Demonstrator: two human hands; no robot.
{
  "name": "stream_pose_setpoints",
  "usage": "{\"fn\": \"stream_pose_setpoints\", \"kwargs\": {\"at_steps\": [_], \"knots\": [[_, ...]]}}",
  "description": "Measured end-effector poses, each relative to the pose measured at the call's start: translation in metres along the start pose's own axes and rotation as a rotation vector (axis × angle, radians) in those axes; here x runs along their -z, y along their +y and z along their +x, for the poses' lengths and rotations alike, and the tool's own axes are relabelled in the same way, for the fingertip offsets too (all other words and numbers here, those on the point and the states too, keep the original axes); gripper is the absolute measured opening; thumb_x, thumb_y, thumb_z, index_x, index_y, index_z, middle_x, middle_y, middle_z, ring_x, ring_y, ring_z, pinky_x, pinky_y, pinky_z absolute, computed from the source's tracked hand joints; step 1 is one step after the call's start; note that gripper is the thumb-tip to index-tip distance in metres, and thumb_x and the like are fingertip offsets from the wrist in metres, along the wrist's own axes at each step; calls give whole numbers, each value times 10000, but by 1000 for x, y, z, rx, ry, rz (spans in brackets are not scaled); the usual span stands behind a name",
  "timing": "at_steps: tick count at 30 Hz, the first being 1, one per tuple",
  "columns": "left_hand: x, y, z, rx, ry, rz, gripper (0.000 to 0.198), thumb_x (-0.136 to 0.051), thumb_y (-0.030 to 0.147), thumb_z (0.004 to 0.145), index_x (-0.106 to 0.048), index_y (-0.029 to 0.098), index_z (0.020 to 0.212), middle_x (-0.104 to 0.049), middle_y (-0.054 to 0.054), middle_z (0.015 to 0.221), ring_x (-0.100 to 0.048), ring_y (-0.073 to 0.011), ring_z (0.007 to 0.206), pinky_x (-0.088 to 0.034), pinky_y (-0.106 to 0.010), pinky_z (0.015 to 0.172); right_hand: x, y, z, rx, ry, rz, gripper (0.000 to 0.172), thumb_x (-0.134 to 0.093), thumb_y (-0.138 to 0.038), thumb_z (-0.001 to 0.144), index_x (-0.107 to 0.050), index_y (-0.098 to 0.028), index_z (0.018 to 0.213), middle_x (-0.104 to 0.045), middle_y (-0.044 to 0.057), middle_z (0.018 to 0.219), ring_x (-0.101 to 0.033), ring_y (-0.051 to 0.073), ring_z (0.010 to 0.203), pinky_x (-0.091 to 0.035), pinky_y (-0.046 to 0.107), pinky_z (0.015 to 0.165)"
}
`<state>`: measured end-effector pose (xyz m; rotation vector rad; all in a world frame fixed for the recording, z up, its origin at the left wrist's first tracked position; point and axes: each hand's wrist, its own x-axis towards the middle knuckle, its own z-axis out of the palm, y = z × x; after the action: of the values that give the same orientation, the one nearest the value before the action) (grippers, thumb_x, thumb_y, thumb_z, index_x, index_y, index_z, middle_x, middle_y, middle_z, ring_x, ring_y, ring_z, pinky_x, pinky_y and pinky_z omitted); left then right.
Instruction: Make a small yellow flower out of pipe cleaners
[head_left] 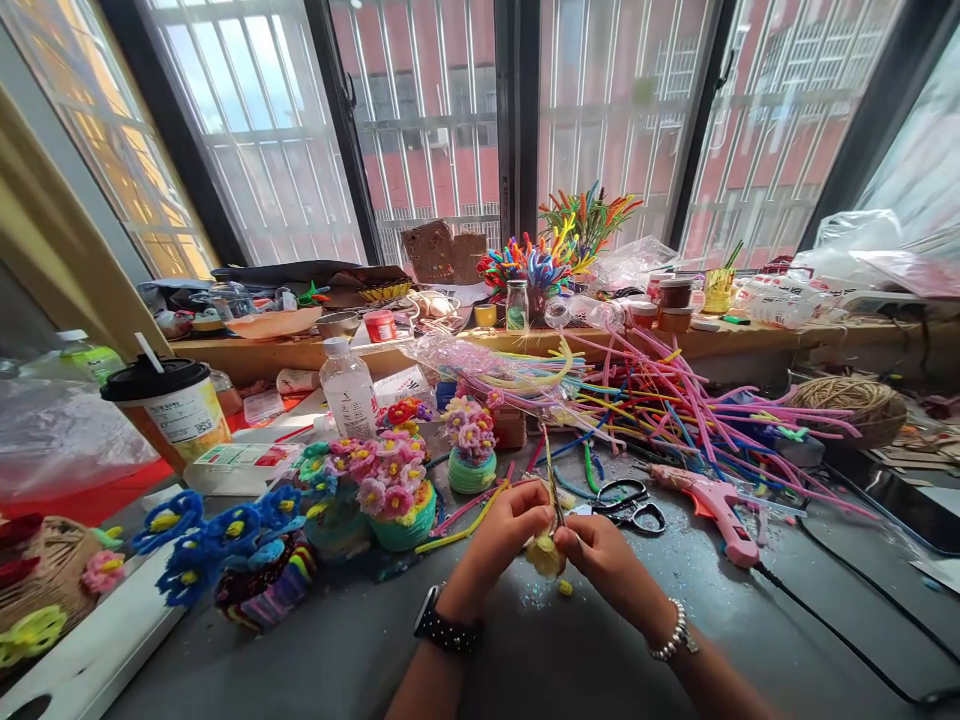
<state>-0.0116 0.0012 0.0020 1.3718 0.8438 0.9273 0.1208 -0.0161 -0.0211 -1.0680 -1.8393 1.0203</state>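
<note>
A pale yellow pipe-cleaner flower hangs head down between my hands, its thin stem pointing up and away. My left hand pinches it from the left, thumb and fingers closed near the base of the stem. From the other side, my right hand closes its fingertips on the same spot; the exact grip is partly hidden. Below the flower, a small yellow piece lies on the grey table. Black-handled scissors rest just beyond my right hand.
To the right lies a pink glue gun with its cord. Behind are piled pipe cleaners and a twine ball. At left stand pots of pink flowers and blue flowers, a bottle and a drink cup.
</note>
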Motion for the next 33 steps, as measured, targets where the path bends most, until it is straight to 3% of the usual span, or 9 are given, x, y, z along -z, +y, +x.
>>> {"fn": "stream_pose_setpoints", "kwargs": {"at_steps": [6, 16, 27, 33], "knots": [[-2, 4, -1, -29, 86, -42, 199, -533, 290, 589, -389, 161, 540, -361, 58, 494, -313, -54, 452, -252, -184, 439, 0, -1, 1, -27, 94, -54, 632, -295, -700, 664, -467, -148, 409, -440, -9, 409, -394, 89, 420, -304, 217, 445], [1, 0, 5, -18, 75, -4, 224, -532, 337, 599, -403, 156, 573, -345, 61, 503, -296, -52, 453, -237, -186, 446, 3, 3, 3, -66, 40, 53, 573, -357, -637, 695, -479, -144, 427, -361, -26, 420, -332, 84, 434, -259, 220, 448], [3, -8, 8, -62, 34, 47, 190, -502, 302, 628, -397, 156, 565, -339, 56, 511, -296, -57, 471, -236, -190, 454, 4, 5, 3, -91, 108, 48, 583, -361, -689, 640, -437, -156, 417, -332, -30, 418, -292, 85, 432, -224, 219, 441], [5, -8, 9, -79, 85, 23, 216, -518, 329, 629, -411, 152, 568, -365, 52, 512, -303, -58, 477, -246, -192, 466, 3, 7, 3, -92, -12, 119, 633, -272, -725, 646, -452, -153, 441, -267, -41, 409, -240, 76, 404, -173, 224, 414]]}}
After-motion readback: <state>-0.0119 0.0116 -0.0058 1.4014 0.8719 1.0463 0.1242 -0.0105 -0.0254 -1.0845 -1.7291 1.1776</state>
